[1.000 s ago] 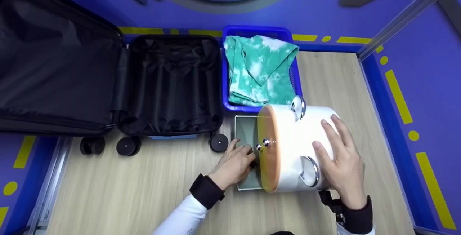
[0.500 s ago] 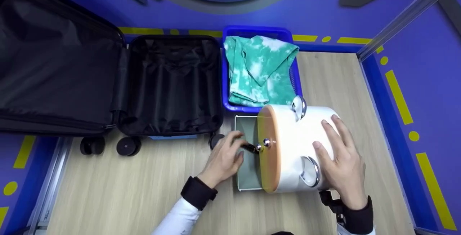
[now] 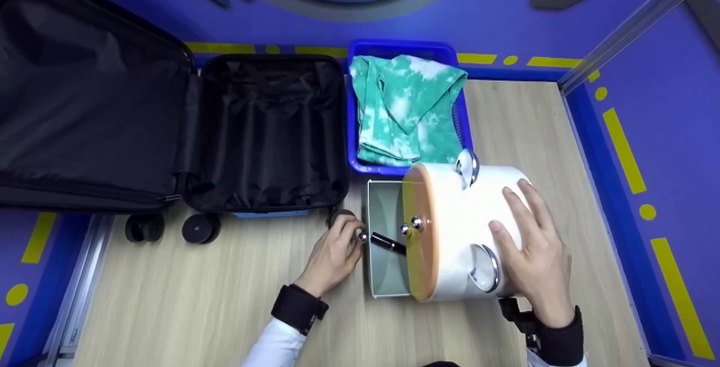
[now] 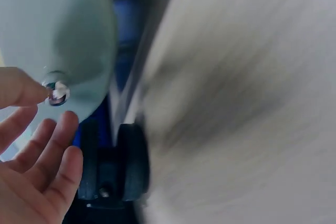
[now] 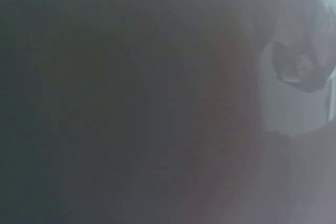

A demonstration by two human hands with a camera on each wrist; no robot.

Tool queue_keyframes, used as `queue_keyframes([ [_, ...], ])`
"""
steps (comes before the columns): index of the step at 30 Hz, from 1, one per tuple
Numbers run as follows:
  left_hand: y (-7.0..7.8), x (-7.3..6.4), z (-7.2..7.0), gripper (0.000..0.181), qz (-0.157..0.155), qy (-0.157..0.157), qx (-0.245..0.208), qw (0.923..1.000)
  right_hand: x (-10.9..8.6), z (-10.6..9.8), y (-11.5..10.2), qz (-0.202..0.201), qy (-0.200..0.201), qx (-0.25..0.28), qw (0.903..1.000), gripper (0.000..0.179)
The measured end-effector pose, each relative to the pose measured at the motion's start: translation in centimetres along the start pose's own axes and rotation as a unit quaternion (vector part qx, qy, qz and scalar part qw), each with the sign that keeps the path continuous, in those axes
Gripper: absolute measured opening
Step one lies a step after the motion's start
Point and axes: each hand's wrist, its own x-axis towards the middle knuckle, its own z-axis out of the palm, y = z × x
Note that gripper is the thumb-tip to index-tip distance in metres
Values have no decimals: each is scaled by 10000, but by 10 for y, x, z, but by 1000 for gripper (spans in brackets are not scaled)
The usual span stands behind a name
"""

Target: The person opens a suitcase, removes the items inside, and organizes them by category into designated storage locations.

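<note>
In the head view a white drawer box (image 3: 484,209) with an orange front lies on the table, one green drawer (image 3: 388,282) pulled out. My left hand (image 3: 333,251) is at the drawer's front knob (image 3: 363,237). In the left wrist view the thumb touches that knob (image 4: 56,94), while the other fingers are loosely extended below it. A glossy black pen-like tube (image 3: 388,243) lies in the drawer, its far end hidden under the box front. My right hand (image 3: 537,254) rests on the box with fingers spread. The right wrist view is too dark and blurred to read.
An open black suitcase (image 3: 270,130) stands at the left, its wheels (image 3: 198,228) towards me. Behind the drawer is a blue basket (image 3: 351,130) with a folded green tie-dye cloth (image 3: 405,113). Chrome handles (image 3: 485,268) stick out of the box.
My left hand has come out of the drawer and moved left to its knob. The black tube, now uncovered, has shifted and turned in the drawer. My right hand stays put.
</note>
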Motion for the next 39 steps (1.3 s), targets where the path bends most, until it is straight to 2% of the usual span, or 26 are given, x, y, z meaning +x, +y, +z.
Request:
queue_keyframes([
  [5, 1, -3, 5, 27, -118, -156, -52, 9998, -1, 0, 0, -27, 28, -18, 10000, 62],
  [11, 6, -3, 6, 23, -551, -425, -340, 9970, 0, 0, -1, 7, 7, 34, 10000, 61],
  [15, 9, 1, 5, 19, -670, -593, -467, 9949, 0, 0, 1, 0, 22, 65, 10000, 61],
  [23, 15, 8, 11, 16, -479, -706, -445, 9954, 0, 1, 2, -36, 49, 60, 10000, 61],
  [32, 19, 17, 23, 16, 73, -609, -469, 9970, 1, 0, 1, 2, 28, 69, 10000, 61],
  [39, 23, 25, 30, 14, 92, -813, -349, 9960, 0, -1, -1, 143, -93, 81, 9998, 61],
])
